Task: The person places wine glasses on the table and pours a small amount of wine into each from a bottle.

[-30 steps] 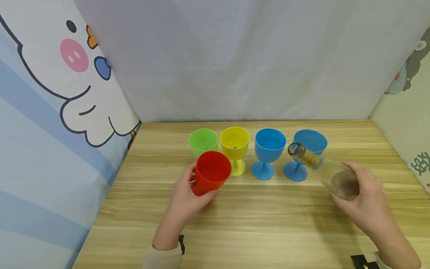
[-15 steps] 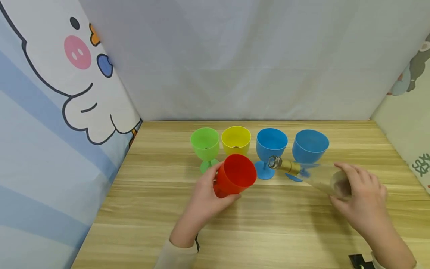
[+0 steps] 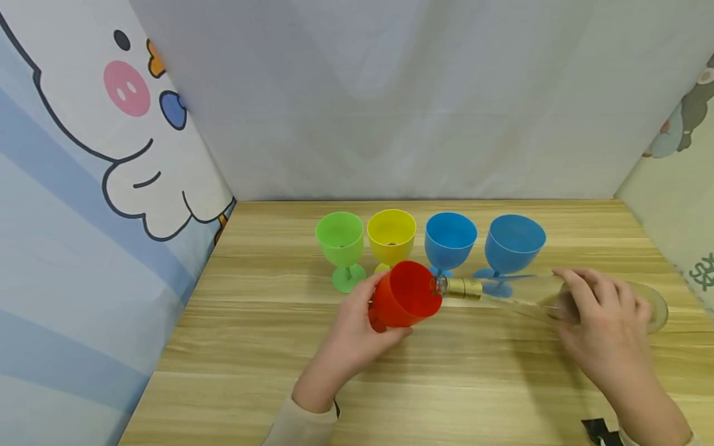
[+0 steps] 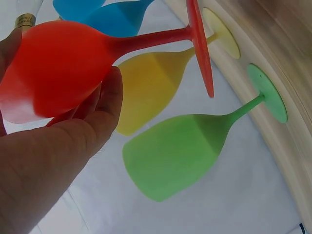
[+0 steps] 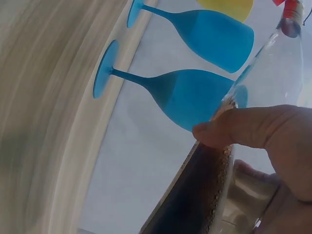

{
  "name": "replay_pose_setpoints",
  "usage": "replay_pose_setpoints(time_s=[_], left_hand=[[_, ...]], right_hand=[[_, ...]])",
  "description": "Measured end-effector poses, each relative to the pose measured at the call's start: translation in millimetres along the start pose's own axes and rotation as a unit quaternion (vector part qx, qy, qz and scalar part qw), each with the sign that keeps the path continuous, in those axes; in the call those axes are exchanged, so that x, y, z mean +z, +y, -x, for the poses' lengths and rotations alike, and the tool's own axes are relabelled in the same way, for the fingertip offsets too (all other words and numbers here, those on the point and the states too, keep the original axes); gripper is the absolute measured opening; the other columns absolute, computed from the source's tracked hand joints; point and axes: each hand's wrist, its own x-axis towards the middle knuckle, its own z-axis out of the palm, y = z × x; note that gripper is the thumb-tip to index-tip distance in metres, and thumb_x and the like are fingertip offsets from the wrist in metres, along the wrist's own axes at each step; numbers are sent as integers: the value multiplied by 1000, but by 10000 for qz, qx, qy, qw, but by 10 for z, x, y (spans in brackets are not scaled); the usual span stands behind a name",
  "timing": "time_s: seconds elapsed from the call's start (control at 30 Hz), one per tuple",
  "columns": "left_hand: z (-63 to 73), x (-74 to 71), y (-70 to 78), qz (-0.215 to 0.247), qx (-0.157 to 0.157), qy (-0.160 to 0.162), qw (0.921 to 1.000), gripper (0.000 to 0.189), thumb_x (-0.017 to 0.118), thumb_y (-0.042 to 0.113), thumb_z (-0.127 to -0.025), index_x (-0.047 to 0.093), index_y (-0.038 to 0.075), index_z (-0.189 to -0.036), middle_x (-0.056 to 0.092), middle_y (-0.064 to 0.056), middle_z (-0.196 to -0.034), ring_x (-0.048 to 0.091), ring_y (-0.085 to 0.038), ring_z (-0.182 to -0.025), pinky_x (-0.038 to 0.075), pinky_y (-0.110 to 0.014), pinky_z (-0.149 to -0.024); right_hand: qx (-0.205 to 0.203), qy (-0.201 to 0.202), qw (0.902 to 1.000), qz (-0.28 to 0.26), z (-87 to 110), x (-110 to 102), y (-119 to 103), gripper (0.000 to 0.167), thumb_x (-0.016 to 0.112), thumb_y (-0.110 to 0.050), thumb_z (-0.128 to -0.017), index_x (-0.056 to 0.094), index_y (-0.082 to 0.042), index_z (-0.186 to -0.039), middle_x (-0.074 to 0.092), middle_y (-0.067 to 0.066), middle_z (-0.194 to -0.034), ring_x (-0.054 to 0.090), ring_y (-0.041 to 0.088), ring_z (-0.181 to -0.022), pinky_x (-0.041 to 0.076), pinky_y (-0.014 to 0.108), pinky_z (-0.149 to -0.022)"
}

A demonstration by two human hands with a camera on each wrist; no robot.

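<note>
My left hand point(image 3: 357, 337) grips a red plastic goblet point(image 3: 397, 303) around its bowl, raised above the table and tilted to the right. In the left wrist view the goblet's stem and foot stick out free. My right hand point(image 3: 608, 331) holds a clear glass bottle point(image 3: 524, 295) by its body, tipped nearly level. Its mouth lies at the red goblet's right rim, with the gold neck band point(image 3: 465, 288) just behind. Dark liquid point(image 5: 187, 190) shows inside the bottle in the right wrist view. Whether any flows out cannot be made out.
Behind the hands stands a row of goblets on the wooden table point(image 3: 251, 347): green point(image 3: 341, 244), yellow point(image 3: 392, 238), blue point(image 3: 449, 244) and another blue point(image 3: 513, 248). A pale cloth backdrop point(image 3: 390, 105) closes off the far edge.
The red goblet has moved right in my left hand and tilted further. My right hand has tipped the bottle closer to level, bringing its mouth left to the goblet's rim.
</note>
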Motion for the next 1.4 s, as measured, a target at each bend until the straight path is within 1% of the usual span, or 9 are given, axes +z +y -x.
replay_pose_setpoints(time_s=[0.1, 0.23, 0.3, 0.43, 0.6, 0.87, 1.07, 1.27, 1.4], left_hand=[[-6, 9, -3, -21, 2, -20, 10000, 83, 91, 7, -75, 48, 13, -146, 57, 5, -132, 54, -16, -119, 54, -32, -90], [-9, 11, 0, -104, -40, -48, 9999, 83, 91, 8, -75, 48, 12, -146, 57, 5, -132, 54, -15, -118, 54, -32, -89], [-11, 12, 5, -156, -65, -63, 9998, 83, 91, 8, -75, 48, 12, -146, 57, 4, -132, 54, -16, -117, 54, -32, -88], [-18, 18, 4, -230, -97, -99, 9996, 82, 91, 9, -75, 49, 12, -146, 58, 4, -131, 55, -17, -117, 55, -32, -86], [-24, 27, -15, -276, -130, -134, 9994, 81, 90, 10, -76, 49, 12, -145, 58, 3, -130, 55, -18, -116, 55, -33, -86], [-29, 39, -28, -363, -164, -208, 9990, 80, 91, 10, -76, 49, 12, -145, 58, 2, -130, 54, -19, -116, 54, -35, -88], [-30, 47, -27, -385, -220, -264, 9987, 80, 90, 9, -76, 49, 12, -145, 58, 3, -130, 54, -18, -117, 53, -35, -89], [-22, 56, -19, -457, -298, -318, 9980, 80, 90, 10, -77, 49, 12, -146, 57, 2, -130, 53, -19, -117, 53, -37, -90], [-29, 71, -24, -499, -340, -343, 9976, 81, 90, 11, -76, 49, 13, -146, 58, 3, -130, 53, -19, -117, 52, -37, -91]], right_hand=[[-129, 90, 9998, 77, -16, -13, 9, 65, 76, 4, -67, 61, -12, -129, 57, 24, -124, 44, 56, -111, 29, 70, -81], [-256, 143, 9994, 199, -38, -40, 25, 67, 73, 7, -64, 61, -10, -128, 57, 26, -123, 44, 58, -110, 30, 71, -81], [-315, 150, 9990, 272, -48, -54, 29, 69, 73, 8, -63, 61, -10, -128, 56, 27, -123, 44, 58, -109, 30, 71, -82], [-431, 159, 9982, 390, -74, -80, 35, 73, 79, 11, -59, 61, -8, -128, 55, 29, -124, 43, 59, -109, 29, 72, -83], [-517, 180, 9977, 401, -109, -90, 46, 86, 86, 17, -49, 62, -8, -128, 54, 29, -125, 42, 58, -111, 28, 72, -84], [-582, 327, 9970, 391, -132, -99, 79, 92, 80, 21, -43, 61, -9, -128, 53, 30, -124, 41, 58, -113, 26, 72, -86], [-568, 407, 9968, 385, -147, -111, 83, 85, 74, 21, -50, 61, -9, -128, 52, 29, -127, 40, 57, -116, 25, 72, -89], [-684, 635, 9949, 374, -159, -111, 77, 75, 68, 20, -57, 62, -8, -126, 54, 29, -126, 42, 56, -118, 25, 71, -95], [-769, 814, 9929, 395, -181, -105, 91, 65, 64, 17, -63, 63, -8, -124, 55, 28, -125, 43, 55, -118, 26, 70, -95]])
